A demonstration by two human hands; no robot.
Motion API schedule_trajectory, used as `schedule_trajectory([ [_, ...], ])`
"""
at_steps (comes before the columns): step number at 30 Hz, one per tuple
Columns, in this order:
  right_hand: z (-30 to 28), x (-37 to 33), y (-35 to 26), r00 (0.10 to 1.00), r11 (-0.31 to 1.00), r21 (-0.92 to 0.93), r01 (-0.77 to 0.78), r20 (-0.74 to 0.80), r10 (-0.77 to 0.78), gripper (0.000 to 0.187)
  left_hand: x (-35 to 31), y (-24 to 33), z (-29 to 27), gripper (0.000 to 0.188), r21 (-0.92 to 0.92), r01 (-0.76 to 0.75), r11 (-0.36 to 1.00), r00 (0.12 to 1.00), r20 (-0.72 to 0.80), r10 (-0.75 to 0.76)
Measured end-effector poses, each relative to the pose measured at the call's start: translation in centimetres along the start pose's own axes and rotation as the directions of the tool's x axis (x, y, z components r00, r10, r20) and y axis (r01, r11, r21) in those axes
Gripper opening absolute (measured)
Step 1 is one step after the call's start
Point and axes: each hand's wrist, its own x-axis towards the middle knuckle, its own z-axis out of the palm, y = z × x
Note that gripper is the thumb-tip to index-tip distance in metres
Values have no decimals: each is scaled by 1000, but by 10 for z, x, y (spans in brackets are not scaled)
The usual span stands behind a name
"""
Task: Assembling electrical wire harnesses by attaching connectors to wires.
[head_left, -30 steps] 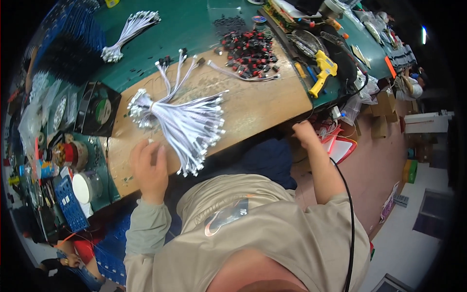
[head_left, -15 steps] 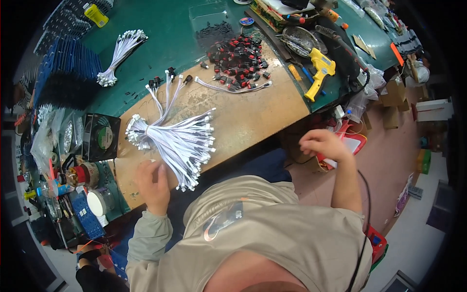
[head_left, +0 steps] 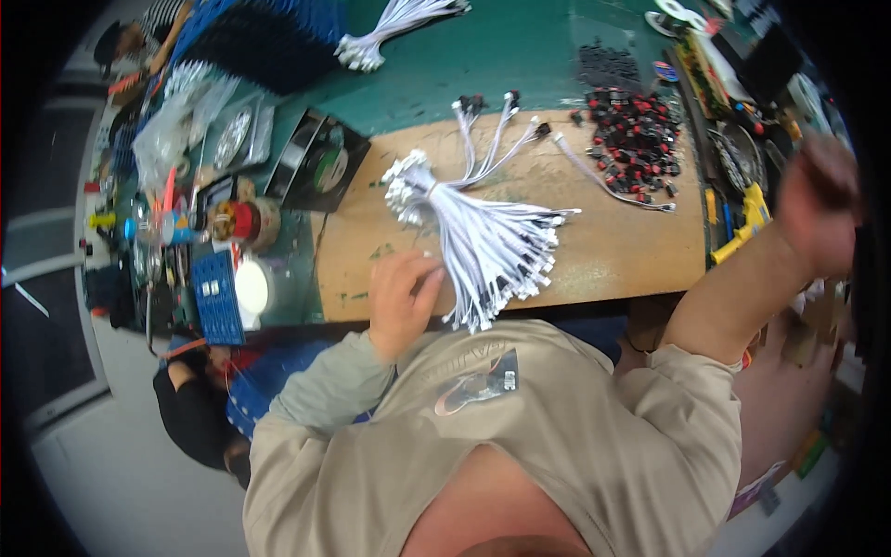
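My left hand (head_left: pixel 404 292) rests at the front edge of the wooden board, fingers loosely bent and thumb apart. A small white spot shows at a fingertip; I cannot make out what it is. Just right of that hand lies a tied bundle of white cables (head_left: pixel 492 241) with small white plugs. Three or so cables with black ends (head_left: pixel 501 153) stretch out beyond it, and a single loose cable (head_left: pixel 608 176) lies further right. My right hand (head_left: pixel 817 204) is raised at the far right, smeared by motion, near the yellow glue gun (head_left: pixel 742 232).
A heap of black and red switches (head_left: pixel 636 144) lies right of the cables, with small black pieces (head_left: pixel 608 65) behind. A square fan (head_left: pixel 320 162) and a jar (head_left: pixel 243 223) stand left. Another cable bundle (head_left: pixel 394 32) lies at the back. A person (head_left: pixel 200 413) sits lower left.
My right hand has swung up and outward from beside the bench edge toward the glue gun. The left hand stays beside the cable bundle. The view has shifted, so the bench appears further right.
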Motion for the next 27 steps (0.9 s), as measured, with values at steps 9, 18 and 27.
schedule_trajectory([
  [9,24,-121,145,794,376,-799,-469,-194,576,17,44,-7,-16,23,208,-150,967,969,-166,186],
  [18,1,-140,116,878,55,-988,-143,-101,468,17,119,7,-34,18,482,-408,775,908,306,287],
  [27,-38,-149,80,894,-170,-962,-215,-264,361,18,123,4,-28,18,386,-488,783,870,293,397],
])
